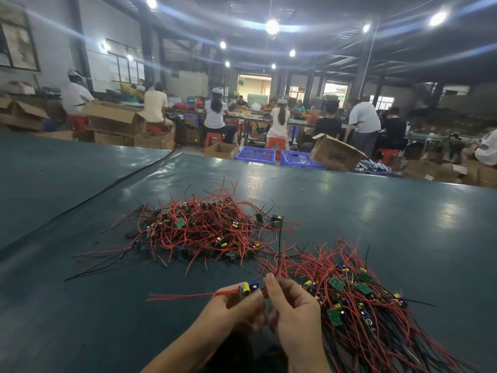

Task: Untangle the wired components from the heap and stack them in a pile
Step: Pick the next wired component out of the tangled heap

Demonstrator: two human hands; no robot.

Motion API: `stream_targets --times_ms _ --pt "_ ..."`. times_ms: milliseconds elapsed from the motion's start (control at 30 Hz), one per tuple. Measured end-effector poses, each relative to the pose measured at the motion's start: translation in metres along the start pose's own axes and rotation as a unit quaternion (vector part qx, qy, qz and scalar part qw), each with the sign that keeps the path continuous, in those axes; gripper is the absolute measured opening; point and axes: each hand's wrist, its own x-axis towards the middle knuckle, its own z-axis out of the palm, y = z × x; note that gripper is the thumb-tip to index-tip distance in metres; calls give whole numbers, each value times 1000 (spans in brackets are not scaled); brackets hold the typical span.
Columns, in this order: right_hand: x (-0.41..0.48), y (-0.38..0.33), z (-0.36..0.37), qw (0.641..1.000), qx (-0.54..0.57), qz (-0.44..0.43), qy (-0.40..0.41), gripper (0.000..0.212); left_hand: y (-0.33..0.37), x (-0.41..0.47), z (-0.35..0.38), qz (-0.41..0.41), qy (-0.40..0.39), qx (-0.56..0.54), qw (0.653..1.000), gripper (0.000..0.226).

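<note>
A tangled heap of red and black wires with small green boards lies in the middle of the dark green table. To its right spreads a looser pile of the same wired components. In front of me, my left hand grips one wired component with yellow and blue parts; its red wires stick out to the left. My right hand pinches the same component's wires at its right side, close to the pile.
A black cable runs diagonally across the table's left part. Beyond the far edge stand blue crates, cardboard boxes and several seated people at other benches.
</note>
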Motion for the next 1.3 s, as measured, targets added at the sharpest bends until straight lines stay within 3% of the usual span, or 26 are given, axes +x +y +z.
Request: stream_targets --times_ms 200,433,600,700,833,967,1033,1167,1300 --pt "-2 4 1 999 -37 -4 -24 24 -1 3 -6 38 85 57 994 58" --pt "14 -3 -9 982 127 83 113 19 10 2 -3 92 88 45 991 39" --pt "20 -14 -30 956 228 82 167 12 11 2 -7 117 96 38 988 39" --pt "20 -17 -35 956 211 55 194 15 7 0 -3 129 81 53 987 41" --pt "10 -9 -20 990 81 54 102 32 6 -2 2 131 79 42 987 39" --pt "-3 1 9 999 -27 33 -22 25 5 -1 2 142 64 54 986 33" --pt "-3 2 9 999 -26 29 -16 29 4 1 0 144 54 67 986 39" --pt "7 -4 -8 993 64 58 79 24 4 2 -3 132 36 94 986 43" --pt "11 -11 -19 986 112 30 117 23 2 2 -3 111 44 80 990 44"
